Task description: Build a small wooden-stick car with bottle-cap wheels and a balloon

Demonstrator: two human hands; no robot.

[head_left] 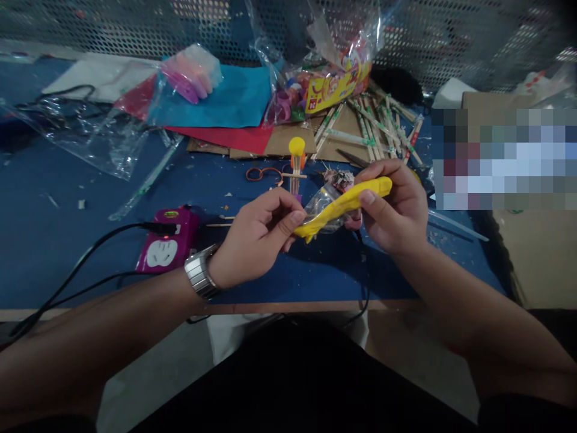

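Between my two hands stretches a long, bent yellow strip (336,207) that looks like soft modelling clay. My left hand (259,234) pinches its lower left end, where a thin stick seems to lie along the fingertips. Near the upper right end, my right hand (394,207) grips the strip with the thumb in front and the fingers behind. A crumpled clear plastic bag (331,195) shows just behind the strip. Beyond my left hand stands a small stick structure (295,174) with a yellow round top (296,146).
A purple power socket (169,240) with a plugged-in black cable is at the left. Wrapped sticks (374,123), cardboard, blue sheet (216,99) and bagged colourful pieces (291,99) lie at the back. A black cord (367,282) hangs over the front edge. A cardboard box (536,258) stands right.
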